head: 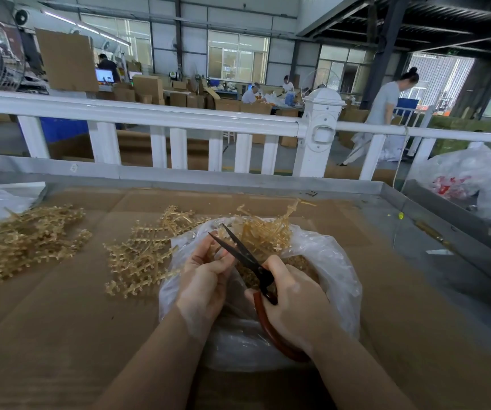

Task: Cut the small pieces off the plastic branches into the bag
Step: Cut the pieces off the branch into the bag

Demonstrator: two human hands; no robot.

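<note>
Head view is showing your right hand (293,303) gripping scissors (248,263) with thin dark blades and red handles, open over the crinkly clear bag (327,261). Your left hand (206,279) is pinching a knobby tan plastic branch (263,232) above it. Two branch piles, one (146,250) beside the bag and one (28,238) farther left, are lying on the brown cardboard (61,321).

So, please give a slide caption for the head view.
Right hand opens scissors on branch held by left hand over bag.

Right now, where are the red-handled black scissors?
In the head view, the red-handled black scissors sit centre frame in the right hand, blades open above the clear plastic bag, beside the left hand.
</note>
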